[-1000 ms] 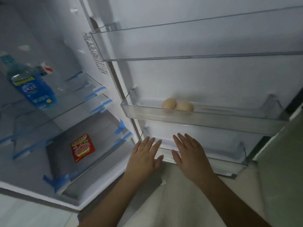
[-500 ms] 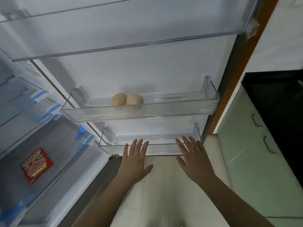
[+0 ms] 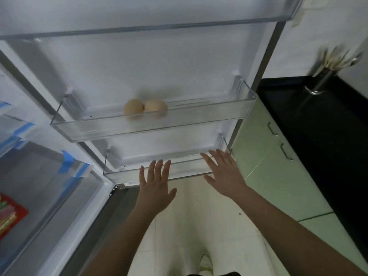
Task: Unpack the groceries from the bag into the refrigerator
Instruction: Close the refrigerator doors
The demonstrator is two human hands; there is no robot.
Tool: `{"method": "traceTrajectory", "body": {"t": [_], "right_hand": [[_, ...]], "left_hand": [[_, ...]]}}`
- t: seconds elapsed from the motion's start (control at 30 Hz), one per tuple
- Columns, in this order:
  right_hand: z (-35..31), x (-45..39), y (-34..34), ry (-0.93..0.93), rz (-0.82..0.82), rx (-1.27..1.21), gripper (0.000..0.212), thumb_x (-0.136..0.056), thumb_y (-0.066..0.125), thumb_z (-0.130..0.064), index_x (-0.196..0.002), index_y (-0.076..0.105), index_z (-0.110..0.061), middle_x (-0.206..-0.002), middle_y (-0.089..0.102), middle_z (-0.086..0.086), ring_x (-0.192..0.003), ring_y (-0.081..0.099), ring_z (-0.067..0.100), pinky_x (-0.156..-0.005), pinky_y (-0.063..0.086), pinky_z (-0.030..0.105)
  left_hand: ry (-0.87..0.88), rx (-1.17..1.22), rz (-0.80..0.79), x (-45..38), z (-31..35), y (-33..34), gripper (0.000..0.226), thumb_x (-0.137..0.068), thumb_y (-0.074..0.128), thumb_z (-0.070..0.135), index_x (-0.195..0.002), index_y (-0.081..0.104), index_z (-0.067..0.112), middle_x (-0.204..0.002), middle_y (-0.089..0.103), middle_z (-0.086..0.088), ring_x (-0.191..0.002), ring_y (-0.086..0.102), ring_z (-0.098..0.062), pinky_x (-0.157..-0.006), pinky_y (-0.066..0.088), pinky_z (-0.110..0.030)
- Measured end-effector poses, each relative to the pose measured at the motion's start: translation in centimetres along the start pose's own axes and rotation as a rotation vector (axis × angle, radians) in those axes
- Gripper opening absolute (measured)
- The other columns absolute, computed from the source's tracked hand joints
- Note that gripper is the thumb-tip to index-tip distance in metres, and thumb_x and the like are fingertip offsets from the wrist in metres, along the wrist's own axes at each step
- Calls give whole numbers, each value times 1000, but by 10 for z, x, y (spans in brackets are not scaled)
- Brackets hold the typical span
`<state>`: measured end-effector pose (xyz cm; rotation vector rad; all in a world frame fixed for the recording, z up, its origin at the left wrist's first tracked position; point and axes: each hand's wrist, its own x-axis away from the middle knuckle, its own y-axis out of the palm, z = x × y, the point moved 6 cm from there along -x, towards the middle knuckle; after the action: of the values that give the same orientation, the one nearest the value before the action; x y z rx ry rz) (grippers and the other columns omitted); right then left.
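The refrigerator door (image 3: 139, 62) stands open in front of me. Two beige eggs (image 3: 145, 107) lie side by side in its middle clear door bin (image 3: 209, 114). Below it is the lowest door bin (image 3: 187, 168). My left hand (image 3: 157, 186) is spread flat with straight fingers at that bin's front edge. My right hand (image 3: 225, 172) is also flat and empty, near the bin's right end. A red food packet (image 3: 10, 216) lies on a glass shelf inside the refrigerator at the far left. No bag is in view.
A black countertop (image 3: 318, 120) with a metal utensil holder (image 3: 320, 80) is on the right, above pale green cabinets (image 3: 274, 176). Blue tape (image 3: 67, 162) marks the shelf edges. A large clear upper door bin (image 3: 159, 18) spans the top. Pale floor tiles (image 3: 195, 226) lie below.
The view has swung right, from the refrigerator's inside towards the door and counter. Both hands stay flat and empty and have spread further apart in front of the lowest door bin.
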<state>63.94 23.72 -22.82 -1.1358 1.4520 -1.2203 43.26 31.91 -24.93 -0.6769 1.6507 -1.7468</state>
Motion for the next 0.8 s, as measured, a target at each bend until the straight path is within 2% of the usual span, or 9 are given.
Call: {"method": "traceTrajectory", "body": {"t": [0.1,0.27,0.43,0.57,0.7,0.8], "right_hand": [[-2,3,-5,12,-4,-10,75,-84,64,-40,-148,31,-23,-146,44,9,-136,35,34,-115,19,50],[-10,15,-4,28,7,-4,75,-82,66,-39,-148,33,-22,-142,48,10,-134,39,35,-114,21,50],[-24,35,-2,39,31,8,79,-79,68,-38,-148,33,-20,-141,48,11,-133,40,35,-114,24,50],[-38,54,2,73,58,38,83,-76,71,-35,-148,32,-19,-142,48,11,-133,40,35,-113,23,50],[-57,73,7,117,63,40,88,-75,71,-34,-150,26,-18,-146,43,12,-137,37,34,-115,24,50],[-68,88,4,98,80,20,90,-71,74,-28,-149,30,-15,-145,46,13,-132,44,35,-111,32,51]], "left_hand": [[9,-25,-14,0,3,0,101,-77,63,58,-151,8,17,-153,34,-16,-144,26,-39,-113,-7,-56],[42,-38,22,8,3,3,108,-70,72,57,-150,14,13,-151,38,-20,-140,32,-43,-114,-3,-57],[80,-43,40,22,-4,1,105,-70,73,55,-150,19,13,-150,39,-20,-140,31,-42,-114,0,-59],[94,10,46,35,-10,-3,98,-70,72,52,-148,25,14,-149,39,-17,-142,27,-40,-114,9,-61],[86,91,2,43,-21,-11,82,-75,48,56,-146,33,19,-150,40,-8,-146,21,-32,-116,7,-56],[34,140,-16,52,-19,-22,72,-84,55,47,-147,37,19,-154,35,-4,-149,15,-25,-118,3,-48]]}}
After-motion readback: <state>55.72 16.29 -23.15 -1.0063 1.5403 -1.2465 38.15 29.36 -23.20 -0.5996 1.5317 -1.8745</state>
